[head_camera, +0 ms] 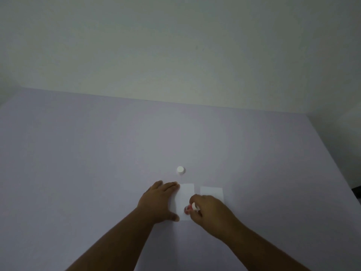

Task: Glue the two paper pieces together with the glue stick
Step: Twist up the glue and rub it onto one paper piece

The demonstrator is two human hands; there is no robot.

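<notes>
smooth lilac table (97,163): flat left hand (156,202) pins rectangular paper (184,194), right hand (213,214) grips glue stick (188,208).

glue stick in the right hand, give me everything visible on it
The glue stick is a small tube with a red-and-white body and a white end, plastic by the look. Its cap is off, standing on the table farther away. The right hand grips it, tilted, its low end over the near part of the left paper piece; actual contact is unclear. Label unreadable.
</notes>
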